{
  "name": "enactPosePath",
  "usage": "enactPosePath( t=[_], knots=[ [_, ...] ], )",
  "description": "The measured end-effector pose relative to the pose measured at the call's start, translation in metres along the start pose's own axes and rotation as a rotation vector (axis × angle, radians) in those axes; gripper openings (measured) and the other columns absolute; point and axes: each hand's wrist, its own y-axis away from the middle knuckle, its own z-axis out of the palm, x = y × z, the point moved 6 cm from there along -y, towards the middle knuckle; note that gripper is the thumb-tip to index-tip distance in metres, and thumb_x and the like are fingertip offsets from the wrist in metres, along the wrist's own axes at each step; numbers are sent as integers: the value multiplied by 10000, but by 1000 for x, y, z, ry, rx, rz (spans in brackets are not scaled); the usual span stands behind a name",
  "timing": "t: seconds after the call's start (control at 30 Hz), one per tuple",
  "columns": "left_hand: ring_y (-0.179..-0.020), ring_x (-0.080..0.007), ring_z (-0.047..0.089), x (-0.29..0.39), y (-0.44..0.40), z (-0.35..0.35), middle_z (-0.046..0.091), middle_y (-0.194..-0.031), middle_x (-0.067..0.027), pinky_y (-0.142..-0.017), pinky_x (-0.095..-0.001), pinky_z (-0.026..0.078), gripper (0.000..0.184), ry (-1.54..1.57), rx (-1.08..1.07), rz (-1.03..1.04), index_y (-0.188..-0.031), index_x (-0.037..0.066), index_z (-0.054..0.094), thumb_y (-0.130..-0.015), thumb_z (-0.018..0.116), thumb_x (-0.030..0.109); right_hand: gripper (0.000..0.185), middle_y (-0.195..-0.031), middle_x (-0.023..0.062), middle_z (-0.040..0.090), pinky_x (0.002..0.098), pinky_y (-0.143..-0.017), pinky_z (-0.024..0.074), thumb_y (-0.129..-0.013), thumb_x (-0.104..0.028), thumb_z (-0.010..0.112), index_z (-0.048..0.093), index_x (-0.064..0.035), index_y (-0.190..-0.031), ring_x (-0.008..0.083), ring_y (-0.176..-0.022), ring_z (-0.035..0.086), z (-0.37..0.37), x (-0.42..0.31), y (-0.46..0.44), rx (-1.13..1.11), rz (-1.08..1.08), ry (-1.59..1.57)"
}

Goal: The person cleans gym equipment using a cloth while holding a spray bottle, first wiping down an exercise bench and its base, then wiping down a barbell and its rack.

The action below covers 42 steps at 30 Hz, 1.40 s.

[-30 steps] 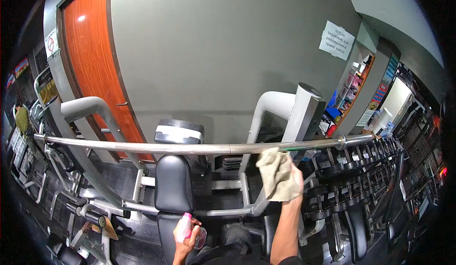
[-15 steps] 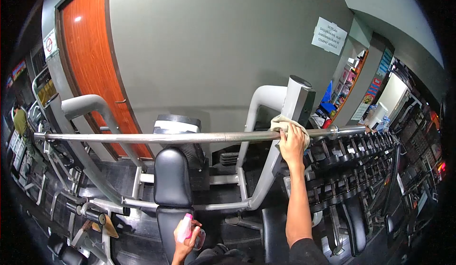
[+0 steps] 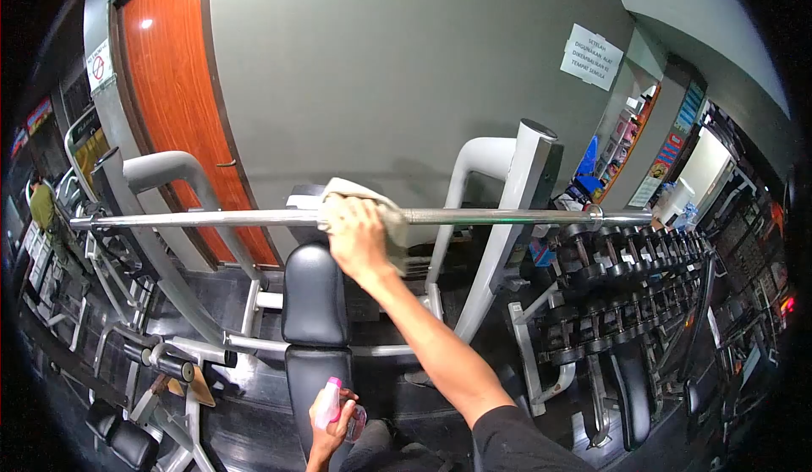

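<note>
A steel barbell lies level across the rack's two grey uprights. My right hand presses a beige cloth around the bar left of its middle, fingers closed over the top. Low in view, my left hand grips a spray bottle with a pink nozzle, in front of the bench. The black padded bench stands below the bar, between the uprights. Part of the bottle's body is hidden by my fingers.
A rack of dumbbells stands to the right. The right upright rises beside the bar. At the far left, another person stands among machines. An orange door and a grey wall are behind.
My right hand and the cloth have slid left along the bar, from near the right upright to left of the middle. My left hand keeps the spray bottle.
</note>
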Motion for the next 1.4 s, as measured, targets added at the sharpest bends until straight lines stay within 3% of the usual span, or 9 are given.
enactPosePath(
  t=[0.1,0.17,0.3,0.33,0.43,0.57,0.7,1.1,1.4],
  knots=[
    [-635,-120,606,1,-4,7,655,-829,-103,-619,-255,490,159,83,13,-40,-955,-21,554,-817,629,4,308,-1049,126,605,409,-846,426,-752,-57,552,574,-65,-1059,252,-980,562,-10,-8,-7,25,-97,-160],
    [-641,-119,607,4,-13,13,654,-834,-104,-621,-260,493,157,98,-22,-54,-952,-22,553,-818,630,4,259,-989,163,608,382,-786,451,-814,-92,558,550,-24,-1063,214,-915,577,-3,27,-1,-393,486,-689],
    [-649,-120,609,-1,-40,23,652,-827,-101,-625,-261,495,160,36,-100,7,-951,-25,549,-818,631,6,276,-1039,97,570,317,-785,440,-921,-268,551,528,-14,-1027,153,-924,526,-55,120,12,-1,799,-862],
    [-647,-121,609,5,-49,26,650,-822,-99,-629,-261,493,162,33,-108,29,-951,-25,549,-817,632,12,296,-1031,59,580,288,-792,441,-922,-296,560,541,-19,-1023,131,-903,538,-80,131,17,339,768,-1214],
    [-643,-128,610,4,-69,23,643,-803,-91,-638,-265,487,159,25,-116,44,-942,-21,557,-815,636,33,262,-886,21,623,286,-748,462,-927,-265,547,593,-22,-1013,129,-828,582,-156,189,-6,280,655,-549],
    [-643,-133,600,3,-96,21,641,-807,-86,-633,-267,480,139,-47,-155,75,-918,-13,574,-809,643,41,312,-757,179,658,398,-672,496,-890,-283,559,582,-13,-1044,342,-713,653,-185,241,-10,-125,505,66],
    [-655,-133,592,7,-112,18,634,-818,-80,-634,-264,474,129,15,-150,62,-909,-10,583,-807,643,41,412,-1156,131,609,449,-902,445,-894,-425,432,561,-170,-1191,345,-1071,569,-151,244,20,-989,613,465],
    [-705,-132,610,-19,-124,27,628,-858,-97,-652,-251,488,152,128,-145,-10,-965,-35,561,-828,619,-6,378,-885,77,667,309,-765,465,-918,-379,444,638,-73,-1026,144,-795,570,-65,238,9,-1281,706,-158],
    [-734,-116,610,-24,-125,24,639,-862,-96,-675,-254,482,195,121,-133,-1,-983,-35,562,-814,644,21,382,-1165,181,571,398,-928,408,-966,-345,359,564,-72,-1137,329,-1064,542,81,56,-43,-1131,-21,-404]
  ],
)
